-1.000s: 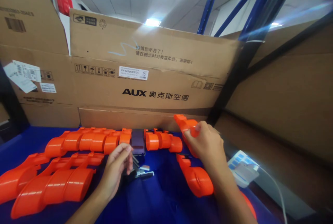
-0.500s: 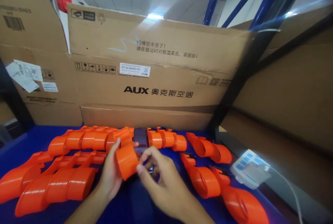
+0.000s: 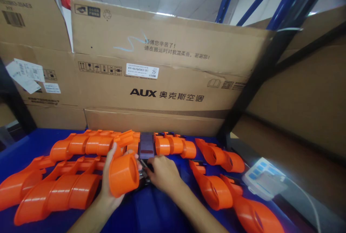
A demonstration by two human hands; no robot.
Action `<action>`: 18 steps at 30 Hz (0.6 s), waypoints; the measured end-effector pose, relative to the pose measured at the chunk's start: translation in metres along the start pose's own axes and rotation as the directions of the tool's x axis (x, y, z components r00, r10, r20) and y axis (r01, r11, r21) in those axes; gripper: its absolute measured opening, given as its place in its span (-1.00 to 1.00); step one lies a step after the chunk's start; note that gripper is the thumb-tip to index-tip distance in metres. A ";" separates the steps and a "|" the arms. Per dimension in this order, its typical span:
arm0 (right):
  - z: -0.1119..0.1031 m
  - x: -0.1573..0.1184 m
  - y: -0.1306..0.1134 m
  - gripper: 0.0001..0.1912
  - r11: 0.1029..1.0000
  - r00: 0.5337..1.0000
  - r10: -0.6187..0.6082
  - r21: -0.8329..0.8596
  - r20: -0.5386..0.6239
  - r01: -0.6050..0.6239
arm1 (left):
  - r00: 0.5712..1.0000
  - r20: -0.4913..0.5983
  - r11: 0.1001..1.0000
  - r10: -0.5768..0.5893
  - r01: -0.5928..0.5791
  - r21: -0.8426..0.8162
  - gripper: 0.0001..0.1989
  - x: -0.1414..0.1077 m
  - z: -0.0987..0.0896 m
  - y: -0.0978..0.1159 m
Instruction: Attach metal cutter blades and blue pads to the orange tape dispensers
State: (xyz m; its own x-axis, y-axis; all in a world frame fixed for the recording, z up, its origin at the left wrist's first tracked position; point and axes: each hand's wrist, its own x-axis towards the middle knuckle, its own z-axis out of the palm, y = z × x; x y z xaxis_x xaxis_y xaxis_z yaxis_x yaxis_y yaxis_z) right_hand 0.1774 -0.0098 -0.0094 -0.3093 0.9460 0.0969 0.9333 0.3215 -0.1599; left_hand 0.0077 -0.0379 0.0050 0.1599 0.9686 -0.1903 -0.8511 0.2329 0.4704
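The left hand [image 3: 106,184] grips an orange plastic part [image 3: 123,175] left of the dark box [image 3: 147,145]; the right hand [image 3: 163,173] seems to pinch a thin dark piece [image 3: 146,167], which could slip if held only by fingertips.

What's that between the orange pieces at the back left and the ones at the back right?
A dark rectangular object sits between the back-left orange pieces and the back-right ones. The head camera view shows it.

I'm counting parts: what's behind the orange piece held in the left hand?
Around the orange piece, parts of the left hand and an orange row show; anything directly behind it is hidden.
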 end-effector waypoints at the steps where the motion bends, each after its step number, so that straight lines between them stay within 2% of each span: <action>1: 0.000 -0.001 0.002 -0.81 1.000 1.000 0.004 -0.005 0.003 -0.004 | 1.000 0.002 1.000 0.003 -0.003 0.008 -0.62 0.000 0.001 0.000; 6: -0.001 -0.005 0.010 -0.86 1.000 1.000 0.021 -0.001 0.009 -0.021 | 1.000 0.023 0.998 -0.006 0.004 0.057 -0.63 -0.001 0.001 -0.002; 15: -0.003 -0.011 0.015 -0.95 0.998 0.999 0.031 0.062 -0.021 -0.030 | 0.997 0.056 0.998 -0.049 0.047 0.050 -0.64 0.004 -0.005 -0.004; 18: -0.005 -0.011 0.021 -0.94 0.969 0.992 0.012 0.245 -0.123 0.018 | 0.990 0.099 0.992 -0.099 0.091 0.082 -0.60 0.009 -0.010 -0.005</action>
State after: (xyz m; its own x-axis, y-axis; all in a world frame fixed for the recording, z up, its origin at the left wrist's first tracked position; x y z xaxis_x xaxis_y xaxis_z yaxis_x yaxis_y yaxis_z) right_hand 0.2012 -0.0137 -0.0094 -0.2730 0.9377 0.2150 0.8544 0.3390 -0.3938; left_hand 0.0078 -0.0316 -0.0077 0.2921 0.9445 -0.1502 -0.7891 0.3267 0.5201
